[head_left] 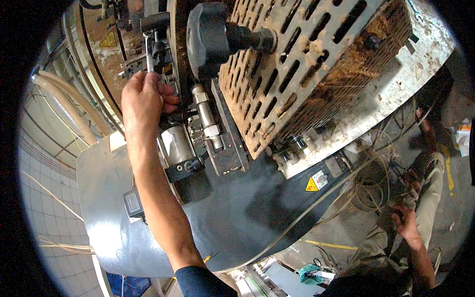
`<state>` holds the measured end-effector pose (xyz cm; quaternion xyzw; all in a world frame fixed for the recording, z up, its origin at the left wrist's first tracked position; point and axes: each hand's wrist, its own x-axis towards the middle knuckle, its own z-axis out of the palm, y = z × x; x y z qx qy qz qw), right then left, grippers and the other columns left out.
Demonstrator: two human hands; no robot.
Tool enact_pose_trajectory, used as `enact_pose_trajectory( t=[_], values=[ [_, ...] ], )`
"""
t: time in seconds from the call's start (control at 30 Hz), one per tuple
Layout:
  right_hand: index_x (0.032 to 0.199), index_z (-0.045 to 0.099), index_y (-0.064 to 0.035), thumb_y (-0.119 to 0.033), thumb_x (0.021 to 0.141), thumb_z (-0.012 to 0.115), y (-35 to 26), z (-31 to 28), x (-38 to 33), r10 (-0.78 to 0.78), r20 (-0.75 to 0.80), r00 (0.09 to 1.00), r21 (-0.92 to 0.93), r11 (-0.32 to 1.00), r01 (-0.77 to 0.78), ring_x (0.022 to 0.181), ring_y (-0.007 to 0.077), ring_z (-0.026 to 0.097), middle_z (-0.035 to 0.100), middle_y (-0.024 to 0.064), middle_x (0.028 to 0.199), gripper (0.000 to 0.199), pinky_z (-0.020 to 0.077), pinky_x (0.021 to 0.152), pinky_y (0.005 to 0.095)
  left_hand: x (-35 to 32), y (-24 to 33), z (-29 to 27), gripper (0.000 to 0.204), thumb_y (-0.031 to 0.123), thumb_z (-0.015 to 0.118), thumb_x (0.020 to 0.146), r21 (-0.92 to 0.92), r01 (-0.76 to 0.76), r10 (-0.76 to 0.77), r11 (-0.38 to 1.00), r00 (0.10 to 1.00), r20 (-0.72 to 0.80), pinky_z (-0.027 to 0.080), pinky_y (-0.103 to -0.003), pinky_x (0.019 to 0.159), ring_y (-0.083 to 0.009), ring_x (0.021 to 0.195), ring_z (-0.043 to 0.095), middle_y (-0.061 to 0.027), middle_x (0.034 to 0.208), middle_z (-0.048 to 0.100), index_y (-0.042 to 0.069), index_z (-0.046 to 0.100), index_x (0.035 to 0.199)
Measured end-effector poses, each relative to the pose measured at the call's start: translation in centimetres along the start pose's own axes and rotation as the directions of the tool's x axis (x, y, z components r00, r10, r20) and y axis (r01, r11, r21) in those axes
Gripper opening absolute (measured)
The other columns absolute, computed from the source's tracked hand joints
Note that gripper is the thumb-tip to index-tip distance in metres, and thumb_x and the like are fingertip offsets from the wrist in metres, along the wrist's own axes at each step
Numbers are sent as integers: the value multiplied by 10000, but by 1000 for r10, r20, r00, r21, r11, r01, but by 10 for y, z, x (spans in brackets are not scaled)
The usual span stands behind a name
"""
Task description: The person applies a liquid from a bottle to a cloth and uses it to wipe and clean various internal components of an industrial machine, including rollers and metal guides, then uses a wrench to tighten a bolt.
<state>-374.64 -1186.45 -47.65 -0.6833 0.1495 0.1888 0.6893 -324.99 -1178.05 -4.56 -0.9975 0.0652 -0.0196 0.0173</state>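
Observation:
My left hand is closed around the lower part of a silver wrench. The wrench stands nearly upright in the picture. Its upper end meets dark metal fittings on the machine, but the exact contact is too small to make out. Just right of my fingers are a silver threaded cylinder and a short, thick metal cylinder. Far off at the lower right, my right hand hangs beside beige trousers. Its fingers are loosely bent and apart, with nothing seen in them.
A large black knob projects in front of a dusty slotted metal guard. Below spreads the dark machine housing, bearing a switch beside a yellow warning label. Loose cables trail at right; beige hoses run at left.

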Motion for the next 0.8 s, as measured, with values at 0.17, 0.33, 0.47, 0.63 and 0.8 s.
enact_pose_trajectory(
  t=[0.17, 0.33, 0.47, 0.63, 0.8],
  values=[
    [1022, 661, -2, 24, 809, 598, -1, 3, -7, 35, -85, 996, 54, 998, -31, 819, 358, 652, 680, 187, 914, 223, 512, 726, 383, 2, 1, 9, 255, 174, 414, 1023, -120, -174, 141, 977, 959, -247, 518, -281, 494, -166, 587, 642, -108, 751, 647, -35, 559, 1013],
    [1025, 663, 8, 54, 796, 573, 11, 3, -6, 127, -8, 992, 93, 988, -126, 811, 294, 661, 684, 169, 902, 251, 510, 715, 356, 8, -1, 1, 260, 198, 451, 1021, 74, -136, 145, 988, 981, -132, 491, -281, 480, -149, 534, 595, -83, 714, 629, -29, 577, 1017],
    [1045, 663, 13, 67, 798, 546, 6, 0, -3, 108, 23, 994, 95, 989, -110, 820, 253, 658, 686, 163, 911, 279, 512, 730, 341, 9, -6, 2, 252, 202, 468, 1014, 176, -148, 170, 973, 978, -118, 461, -285, 458, -130, 515, 568, -63, 690, 608, -14, 596, 987],
    [1005, 610, 44, -49, 848, 600, 21, 4, -5, -9, -4, 1000, 94, 996, 10, 660, 210, 567, 623, 160, 840, 183, 440, 545, 316, 6, 1, 1, 228, 173, 439, 1018, 133, -141, 153, 981, 985, -82, 462, -275, 447, -130, 509, 562, -51, 672, 580, -2, 581, 988],
    [1012, 616, 32, -68, 846, 606, 17, -1, -8, 61, 11, 998, 48, 997, -61, 668, 231, 568, 626, 168, 837, 194, 448, 589, 320, 10, -18, 2, 219, 192, 426, 1029, 105, -149, 174, 983, 938, -300, 492, -295, 445, -166, 544, 600, -104, 722, 599, 19, 560, 1032]
  ],
)
